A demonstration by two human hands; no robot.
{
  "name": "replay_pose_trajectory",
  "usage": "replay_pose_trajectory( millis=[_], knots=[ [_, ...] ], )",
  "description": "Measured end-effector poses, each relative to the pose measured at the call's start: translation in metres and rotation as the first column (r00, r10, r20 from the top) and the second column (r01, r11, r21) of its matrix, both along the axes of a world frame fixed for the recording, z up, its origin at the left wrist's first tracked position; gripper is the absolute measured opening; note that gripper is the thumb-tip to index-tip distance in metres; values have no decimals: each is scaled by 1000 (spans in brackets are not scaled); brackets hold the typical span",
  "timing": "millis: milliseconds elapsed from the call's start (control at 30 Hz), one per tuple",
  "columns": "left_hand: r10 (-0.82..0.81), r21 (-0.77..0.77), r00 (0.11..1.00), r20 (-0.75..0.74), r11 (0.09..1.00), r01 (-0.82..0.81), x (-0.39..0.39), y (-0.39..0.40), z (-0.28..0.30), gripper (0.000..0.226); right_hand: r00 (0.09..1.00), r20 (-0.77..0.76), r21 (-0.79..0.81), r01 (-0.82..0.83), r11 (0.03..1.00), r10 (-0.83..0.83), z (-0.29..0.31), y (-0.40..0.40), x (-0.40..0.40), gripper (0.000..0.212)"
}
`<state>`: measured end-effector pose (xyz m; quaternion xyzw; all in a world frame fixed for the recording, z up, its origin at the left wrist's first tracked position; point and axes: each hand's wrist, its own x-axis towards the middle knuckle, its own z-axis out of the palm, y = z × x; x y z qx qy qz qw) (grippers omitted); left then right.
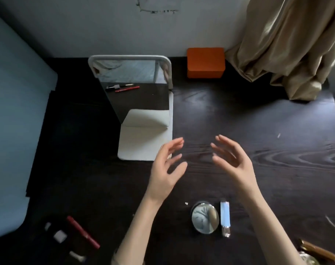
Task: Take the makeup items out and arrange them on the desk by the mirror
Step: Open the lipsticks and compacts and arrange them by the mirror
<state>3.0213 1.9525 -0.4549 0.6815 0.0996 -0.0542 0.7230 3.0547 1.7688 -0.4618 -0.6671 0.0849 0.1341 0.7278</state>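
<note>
Both hands hang above the dark desk [258, 115], palms turned toward each other, a strip of bare wood between them. The left hand [165, 169] has its fingers spread and loosely bent, holding nothing; its fingertips overlap the near right corner of the mirror's white base in the picture, though whether they touch it cannot be told. The right hand [233, 161] is likewise wide and slack, fingers fanned, gripping nothing.

The mirror [136, 92] stands at the back left of the desk, tilted on its white stand, and its glass reflects a red pencil and a small dark item.

The makeup items all lie nearer the person than the hands do. A round compact [205, 217] (its shiny face up) sits between the two forearms, below the wrists, and a pale blue tube [225, 217] lies just beside it on its right, pointing toward the person. Neither touches a hand. Off to the near left, well apart from the left hand, lies a red pencil [83, 232], set on a slant, with a small white block [60, 236] just beside it and a small white piece [77, 256] nearer the edge; these are blurred.

An orange box [205, 62] stands against the back wall, right of the mirror, with a beige curtain [289, 46] hanging beyond it. A brown object [318, 252] shows at the near right corner.
</note>
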Motion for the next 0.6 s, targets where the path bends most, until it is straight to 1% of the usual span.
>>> replay_pose_trajectory(
  millis=[100,233,400,600],
  knots=[
    [70,8,996,-63,998,-69,-63,26,-3,49,998,-54,-4,-9,1000,9,3,2,-56,48],
    [148,23,981,-124,989,-147,-109,54,-8,53,995,-103,-11,17,1000,-18,2,22,-101,47],
    [64,29,989,-135,998,-60,-137,91,-3,53,994,-86,-2,71,998,-70,11,69,-135,46],
    [28,47,992,-121,999,-22,-162,145,8,50,996,-84,-5,1,1000,-2,17,144,-167,46]
  ],
)
